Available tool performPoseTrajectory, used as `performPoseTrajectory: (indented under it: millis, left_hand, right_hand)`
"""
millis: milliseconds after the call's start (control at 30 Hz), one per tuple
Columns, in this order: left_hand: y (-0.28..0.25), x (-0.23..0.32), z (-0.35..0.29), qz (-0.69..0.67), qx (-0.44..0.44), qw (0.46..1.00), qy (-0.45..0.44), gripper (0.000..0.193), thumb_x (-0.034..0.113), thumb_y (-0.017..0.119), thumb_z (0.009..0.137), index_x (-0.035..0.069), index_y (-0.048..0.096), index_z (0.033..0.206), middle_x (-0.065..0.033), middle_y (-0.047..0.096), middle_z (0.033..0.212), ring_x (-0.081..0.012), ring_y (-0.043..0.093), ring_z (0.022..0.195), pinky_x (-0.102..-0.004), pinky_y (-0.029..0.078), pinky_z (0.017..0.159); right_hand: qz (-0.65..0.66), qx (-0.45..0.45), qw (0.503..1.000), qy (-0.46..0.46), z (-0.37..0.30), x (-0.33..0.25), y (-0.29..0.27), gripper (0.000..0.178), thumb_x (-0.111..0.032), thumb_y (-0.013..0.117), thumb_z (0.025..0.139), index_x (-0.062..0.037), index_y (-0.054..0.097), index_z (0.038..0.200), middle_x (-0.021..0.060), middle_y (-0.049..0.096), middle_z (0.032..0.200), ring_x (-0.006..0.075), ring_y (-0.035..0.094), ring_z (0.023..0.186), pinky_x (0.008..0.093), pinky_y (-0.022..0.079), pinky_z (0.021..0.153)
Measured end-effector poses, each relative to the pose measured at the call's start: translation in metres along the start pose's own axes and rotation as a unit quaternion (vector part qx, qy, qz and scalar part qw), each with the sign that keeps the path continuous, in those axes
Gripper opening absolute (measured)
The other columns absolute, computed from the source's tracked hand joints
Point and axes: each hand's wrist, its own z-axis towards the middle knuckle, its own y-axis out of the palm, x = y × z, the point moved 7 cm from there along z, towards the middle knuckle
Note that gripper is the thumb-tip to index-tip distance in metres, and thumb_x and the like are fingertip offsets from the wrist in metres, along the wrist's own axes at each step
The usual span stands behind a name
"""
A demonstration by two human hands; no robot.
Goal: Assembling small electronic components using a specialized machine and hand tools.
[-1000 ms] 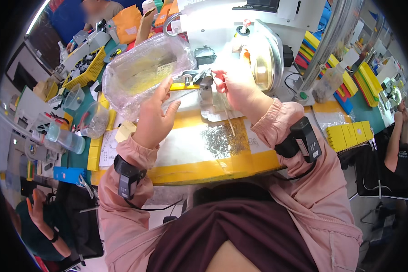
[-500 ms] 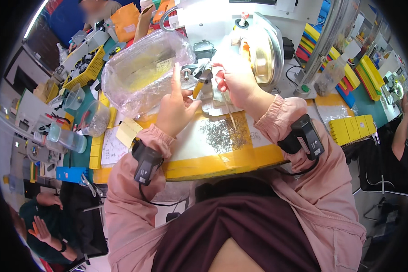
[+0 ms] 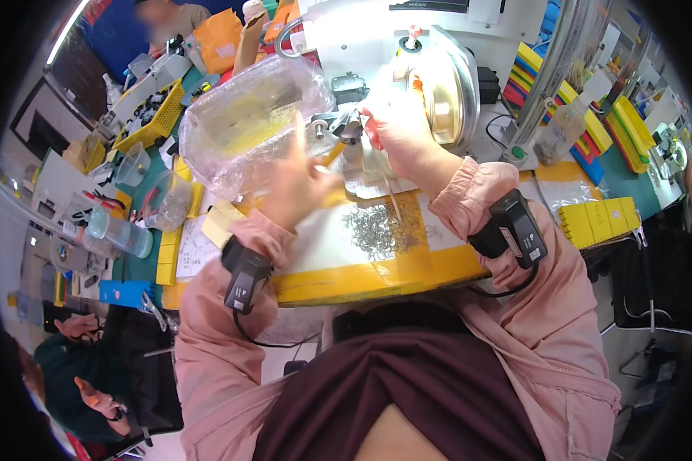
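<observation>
My left hand (image 3: 291,188) is blurred, with its index finger stretched upward and its thumb apart. It is just left of a yellow, pointed part (image 3: 333,154) below the metal head (image 3: 350,127) of a bench machine. My right hand (image 3: 405,132) is closed at the right side of that head, its fingertips bent inward under glaring light. What they hold, if anything, is hidden. Below it, a thin pale stick-like thing (image 3: 393,192) reaches toward a loose pile of small dark metal pieces (image 3: 377,230) on the white worktop.
A plastic-wrapped bin (image 3: 246,115) stands left of the machine, a gold-coloured wheel (image 3: 442,107) right of it. Yellow tape (image 3: 346,286) lines the table's front edge. Clear tubs (image 3: 168,201) stand at left; yellow bins (image 3: 598,221) sit at right. Other people are at the far left and back.
My left hand has shifted slightly left and down and is now blurred. My right hand stays in nearly the same place. The person at the lower left has moved their hands.
</observation>
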Motion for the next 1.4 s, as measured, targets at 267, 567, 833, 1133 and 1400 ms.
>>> performPoseTrajectory:
  millis: [267, 567, 833, 1133, 1400]
  left_hand:
    - [0.02, -0.003, -0.019, -0.248, -0.119, 0.957, -0.091, 0.094, 0.001, 0.055, 0.076, 0.006, -0.02, 0.132, -0.0342, 0.043, 0.116, -0.0209, 0.064, 0.077, -0.0256, 0.051, 0.057]
    - [0.02, -0.023, -0.01, -0.339, -0.143, 0.923, -0.114, 0.075, -0.001, 0.043, 0.081, 0.007, -0.007, 0.136, -0.0288, 0.049, 0.109, -0.0134, 0.058, 0.064, -0.0218, 0.047, 0.044]
    - [0.0, 0.04, -0.032, -0.272, -0.148, 0.942, -0.128, 0.058, 0.006, 0.053, 0.081, -0.002, 0.024, 0.13, -0.0223, 0.045, 0.12, -0.0176, 0.061, 0.081, -0.0224, 0.05, 0.052]
    - [0.055, 0.079, 0.008, -0.35, -0.122, 0.922, -0.11, 0.032, 0.011, 0.063, 0.077, -0.004, 0.051, 0.103, -0.0107, 0.059, 0.084, -0.0085, 0.057, 0.058, -0.0191, 0.043, 0.043]
    - [-0.043, 0.022, 0.034, -0.119, 0.109, 0.987, -0.029, 0.019, 0.017, 0.067, 0.075, 0.001, 0.061, 0.067, 0.005, 0.049, 0.055, -0.0022, 0.038, 0.051, -0.019, 0.029, 0.045]
  right_hand:
    - [0.22, -0.022, 0.963, 0.151, -0.039, 0.013, 0.0, 0.026, -0.014, 0.046, 0.085, 0.0006, 0.046, 0.106, 0.0091, 0.052, 0.069, 0.0177, 0.054, 0.06, 0.0258, 0.045, 0.051]
    - [0.045, -0.267, 0.96, 0.075, -0.077, 0.0, 0.038, 0.053, -0.012, 0.06, 0.075, 0.0111, 0.034, 0.115, 0.0156, 0.058, 0.093, 0.0195, 0.06, 0.083, 0.0279, 0.049, 0.063]
    - [-0.169, -0.304, 0.936, 0.057, -0.147, -0.033, 0.011, 0.065, 0.001, 0.056, 0.076, -0.0027, 0.022, 0.132, 0.0103, 0.048, 0.12, 0.0051, 0.054, 0.067, 0.0189, 0.045, 0.058]
    - [-0.122, -0.326, 0.934, -0.085, -0.19, -0.044, 0.019, 0.041, -0.002, 0.055, 0.076, -0.0024, 0.044, 0.116, 0.0086, 0.062, 0.086, 0.0085, 0.052, 0.049, 0.0215, 0.043, 0.049]
    - [-0.008, -0.291, 0.956, 0.03, -0.181, -0.026, -0.006, 0.028, -0.003, 0.055, 0.079, -0.0003, 0.05, 0.106, 0.0056, 0.061, 0.079, 0.0035, 0.048, 0.051, 0.0181, 0.039, 0.048]
